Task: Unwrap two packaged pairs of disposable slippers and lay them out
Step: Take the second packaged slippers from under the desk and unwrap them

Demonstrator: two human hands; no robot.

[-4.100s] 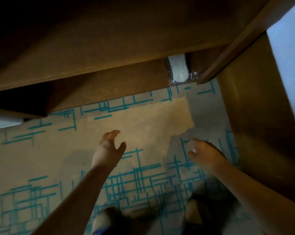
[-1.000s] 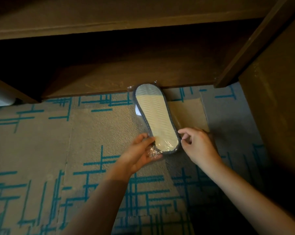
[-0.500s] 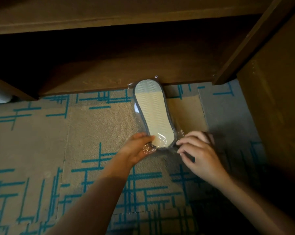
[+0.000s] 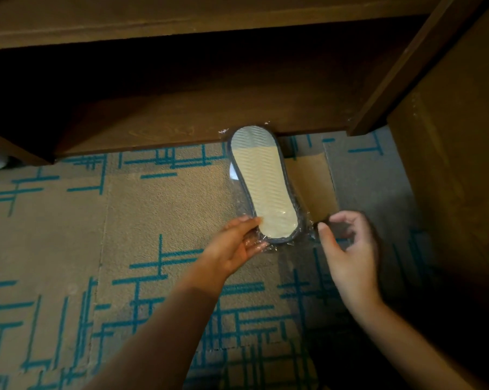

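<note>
The packaged slippers [image 4: 261,181] lie sole-up on the carpet [image 4: 68,235] in the upper middle of the frame, long axis running from the wooden furniture base [image 4: 167,119] at the top down toward the hands. The visible sole is pale cream with a fine zigzag tread and a thin grey edging all round; its far end looks whiter where the light falls on it. Only one sole shows, so how many slippers are stacked under it cannot be told. The clear plastic wrap [image 4: 265,244] encloses the slippers, still closed, glinting and crinkled where it bunches past the near end and at the far corners against the wood. The far tip of the pack touches the lower edge of the furniture.

The left hand [image 4: 232,249] holds the near left corner of the pack, thumb lying on top at the sole's edge and fingers curled beneath the bunched wrap. The right hand [image 4: 350,249], slightly blurred, sits just to the right of the pack's near end, with thumb and fingers parted in a loose curve and nothing between them; its thumb tip is close to the wrap's edge, and contact cannot be made out.

The carpet is beige with teal line patterns, and a dark wooden panel [image 4: 448,164] rises along the right side.
</note>
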